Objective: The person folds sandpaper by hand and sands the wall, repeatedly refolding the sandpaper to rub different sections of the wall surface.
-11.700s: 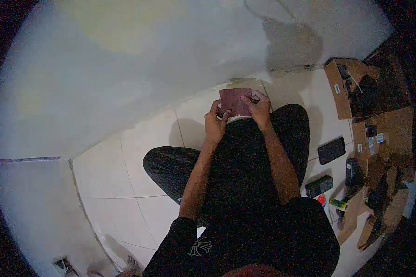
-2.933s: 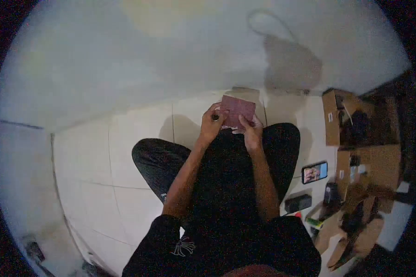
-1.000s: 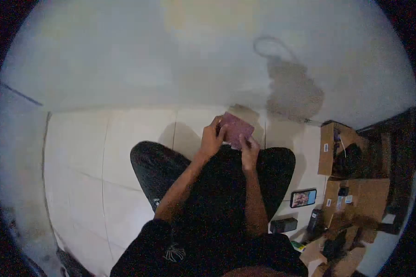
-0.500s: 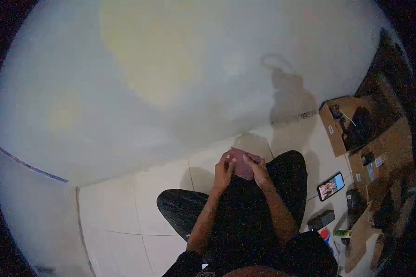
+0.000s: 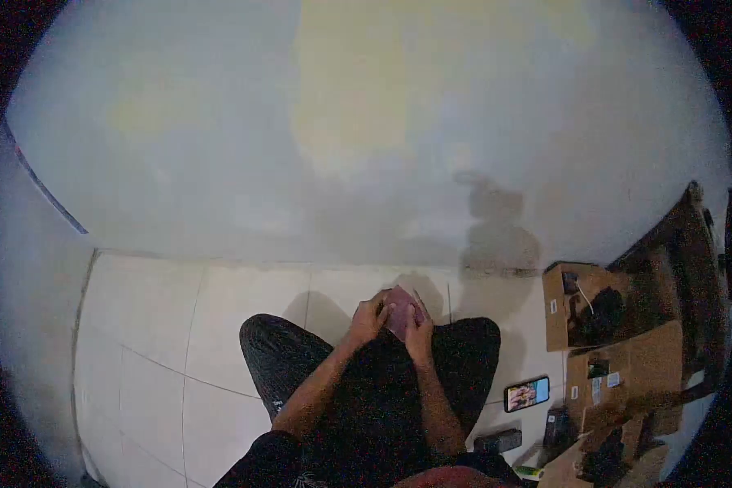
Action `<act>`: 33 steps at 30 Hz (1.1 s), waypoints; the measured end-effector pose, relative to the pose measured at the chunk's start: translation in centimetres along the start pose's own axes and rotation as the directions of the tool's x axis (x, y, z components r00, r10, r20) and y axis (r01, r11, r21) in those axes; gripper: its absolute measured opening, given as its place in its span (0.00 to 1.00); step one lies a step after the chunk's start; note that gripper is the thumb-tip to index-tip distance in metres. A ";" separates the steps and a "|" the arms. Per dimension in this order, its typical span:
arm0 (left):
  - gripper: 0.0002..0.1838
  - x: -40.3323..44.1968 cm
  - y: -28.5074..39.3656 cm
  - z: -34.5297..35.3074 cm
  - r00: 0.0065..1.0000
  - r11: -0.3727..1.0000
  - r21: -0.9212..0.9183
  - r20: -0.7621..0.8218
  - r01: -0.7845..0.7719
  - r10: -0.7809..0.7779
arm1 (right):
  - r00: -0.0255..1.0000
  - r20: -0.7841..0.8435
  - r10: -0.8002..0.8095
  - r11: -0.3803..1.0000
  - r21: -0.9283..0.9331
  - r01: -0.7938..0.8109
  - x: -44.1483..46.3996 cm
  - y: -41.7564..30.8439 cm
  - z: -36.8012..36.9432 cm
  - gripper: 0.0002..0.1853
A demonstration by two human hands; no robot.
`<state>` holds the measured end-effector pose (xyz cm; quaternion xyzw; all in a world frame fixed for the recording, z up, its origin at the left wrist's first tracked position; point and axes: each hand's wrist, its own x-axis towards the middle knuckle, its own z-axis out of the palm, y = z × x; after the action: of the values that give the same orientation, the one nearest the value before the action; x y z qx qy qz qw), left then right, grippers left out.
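Note:
A flat, purple-red piece of paper (image 5: 399,313) is held up between my two hands, above my crossed legs, with one corner pointing up. My left hand (image 5: 370,315) grips its left side, thumb on the near face and fingers curled behind. On the right side, my right hand (image 5: 417,333) pinches it with the thumb laid along the face. The fingers behind the paper are partly hidden. Whether the paper is folded in layers is too blurred to tell.
A phone (image 5: 527,394) with a lit screen lies on the tiled floor (image 5: 150,325) to my right. Near it are a dark box-shaped object (image 5: 498,441) and several open cardboard boxes (image 5: 555,313). A pale wall (image 5: 244,179) rises in front of me.
The camera view has turned, so the scene sits level and shifted left. Both hands still hold the paper, which now appears narrower and turned with a corner upward.

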<state>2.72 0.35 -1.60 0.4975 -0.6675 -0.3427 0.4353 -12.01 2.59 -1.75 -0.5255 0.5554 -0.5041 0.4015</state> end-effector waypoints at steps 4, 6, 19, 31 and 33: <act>0.20 0.4 1.2 -0.5 0.999 1.000 0.004 0.040 0.009 -0.009 | 0.997 -0.047 -0.055 0.997 0.045 0.057 -0.7 -2.8 -0.1 0.21; 0.21 0.9 2.4 -0.4 0.998 0.999 0.037 0.050 0.031 -0.033 | 0.996 -0.066 -0.057 0.995 0.077 0.062 -0.6 -3.7 -0.2 0.22; 0.18 2.2 2.2 0.3 0.998 0.997 0.054 -0.032 0.058 -0.056 | 0.413 -0.704 -0.578 0.773 -0.309 0.555 14.5 -22.8 -10.0 0.29; 0.25 2.9 2.3 -2.0 0.977 0.977 0.186 0.165 0.101 -0.133 | 0.203 0.153 -0.967 -0.007 -0.815 0.580 22.9 -25.8 -4.3 0.27; 0.25 2.9 1.7 -1.7 0.988 0.978 0.198 0.127 0.068 -0.094 | 0.262 -0.140 -0.955 0.271 -0.770 0.577 22.9 -25.4 -4.7 0.27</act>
<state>3.36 -2.04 1.24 0.5396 -0.7047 -0.3268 0.3245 -14.93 -17.87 25.87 -0.6407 0.4112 -0.5744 -0.3007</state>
